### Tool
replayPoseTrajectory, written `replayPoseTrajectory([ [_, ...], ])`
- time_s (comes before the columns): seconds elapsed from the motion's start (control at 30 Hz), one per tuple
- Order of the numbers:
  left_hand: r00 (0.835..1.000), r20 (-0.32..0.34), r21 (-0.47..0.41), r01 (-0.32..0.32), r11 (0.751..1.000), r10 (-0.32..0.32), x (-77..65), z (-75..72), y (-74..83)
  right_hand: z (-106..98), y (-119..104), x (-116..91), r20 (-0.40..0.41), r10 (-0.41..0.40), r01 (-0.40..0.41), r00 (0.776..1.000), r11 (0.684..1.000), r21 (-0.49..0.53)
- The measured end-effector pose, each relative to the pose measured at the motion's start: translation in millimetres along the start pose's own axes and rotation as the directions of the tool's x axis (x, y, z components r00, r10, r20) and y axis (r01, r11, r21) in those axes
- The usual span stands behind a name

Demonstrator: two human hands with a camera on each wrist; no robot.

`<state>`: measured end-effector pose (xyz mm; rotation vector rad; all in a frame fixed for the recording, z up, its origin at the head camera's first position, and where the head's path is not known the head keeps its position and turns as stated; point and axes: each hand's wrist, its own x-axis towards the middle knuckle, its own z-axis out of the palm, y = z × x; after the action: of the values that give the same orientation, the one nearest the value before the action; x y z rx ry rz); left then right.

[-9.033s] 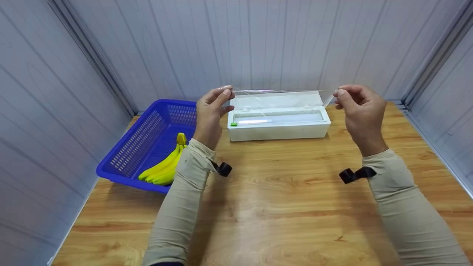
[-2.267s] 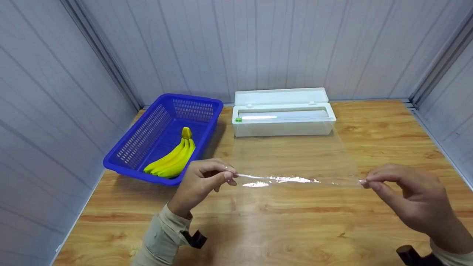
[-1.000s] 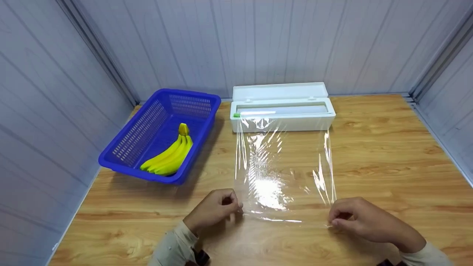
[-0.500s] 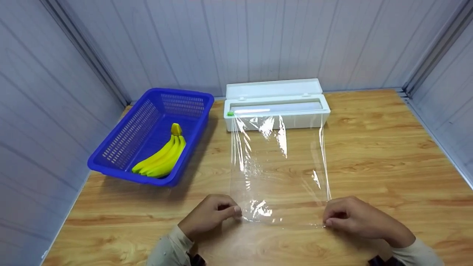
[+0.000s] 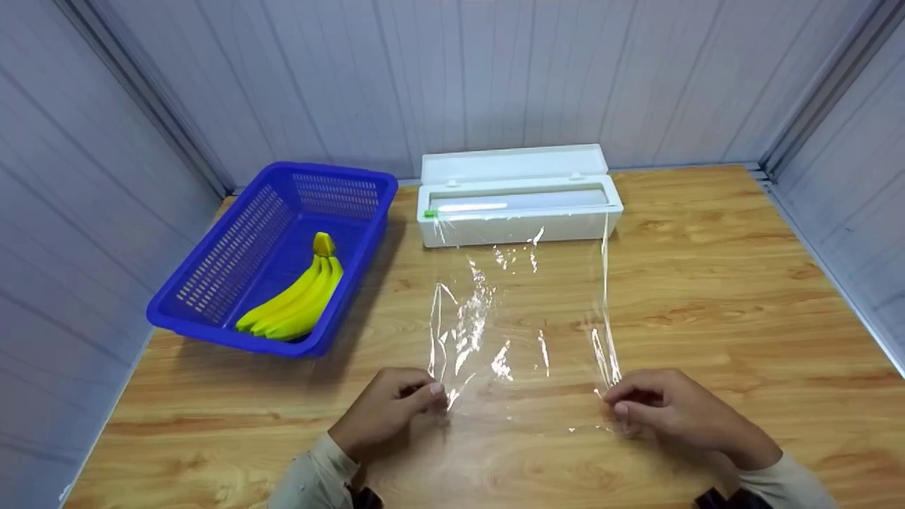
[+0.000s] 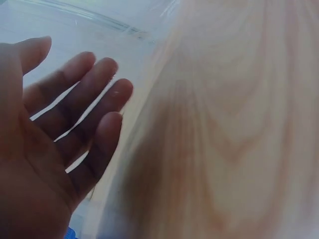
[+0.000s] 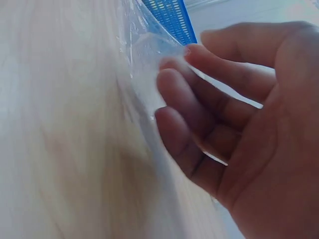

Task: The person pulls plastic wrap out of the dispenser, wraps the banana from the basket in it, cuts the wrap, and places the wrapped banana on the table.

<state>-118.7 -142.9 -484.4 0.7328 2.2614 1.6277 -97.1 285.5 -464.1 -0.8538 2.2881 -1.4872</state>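
A sheet of clear plastic wrap point(image 5: 523, 318) lies pulled out over the wooden table from its white dispenser box point(image 5: 520, 230), whose lid stands raised. My left hand point(image 5: 389, 410) is at the sheet's near left corner. In the left wrist view its thumb stands apart from the loosely bent fingers point(image 6: 99, 82), with the wrap beyond them. My right hand point(image 5: 679, 413) is at the near right corner, where creases run up to its fingertips. The right wrist view shows the wrap touching the index fingertip, the thumb point(image 7: 244, 42) close above it.
A blue plastic basket point(image 5: 173, 311) stands to the left with a bunch of bananas point(image 5: 297, 297) in it. A green slider point(image 5: 430, 213) sits at the left end of the dispenser's front edge. Panelled walls point(image 5: 495, 78) enclose the table point(image 5: 721, 283) at the back and sides.
Both hands drew the wrap from the box toward me and lowered it onto the table. Since half a second ago the left fingers have loosened, and the view has shifted slightly to the right.
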Motion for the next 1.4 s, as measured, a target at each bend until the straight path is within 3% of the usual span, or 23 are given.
replayPoseTrajectory([
  [0.17,0.998,-0.061,-0.061,-0.027,0.998,0.023,-2.7,-4.3,1.5,-5,-2,7,-0.093,0.005,-0.008,0.996,0.999,-0.034],
  [0.37,0.993,-0.116,-0.037,-0.023,0.999,0.019,-0.6,-4.2,3.2,-16,1,17,-0.186,0.083,-0.096,0.979,0.994,-0.061],
  [0.7,0.998,-0.066,-0.056,0.018,0.998,-0.022,0.7,3.8,3.5,-37,14,38,-0.265,0.169,-0.214,0.949,0.966,-0.148],
  [1.0,0.997,-0.067,-0.092,-0.038,0.995,0.032,-0.3,2.6,6.5,-50,28,63,-0.313,0.105,-0.139,0.944,0.986,-0.088],
  [1.4,0.995,-0.083,-0.078,-0.068,0.995,0.062,-2.9,5.5,8.7,-57,37,75,-0.33,0.173,-0.22,0.928,0.97,-0.108],
])
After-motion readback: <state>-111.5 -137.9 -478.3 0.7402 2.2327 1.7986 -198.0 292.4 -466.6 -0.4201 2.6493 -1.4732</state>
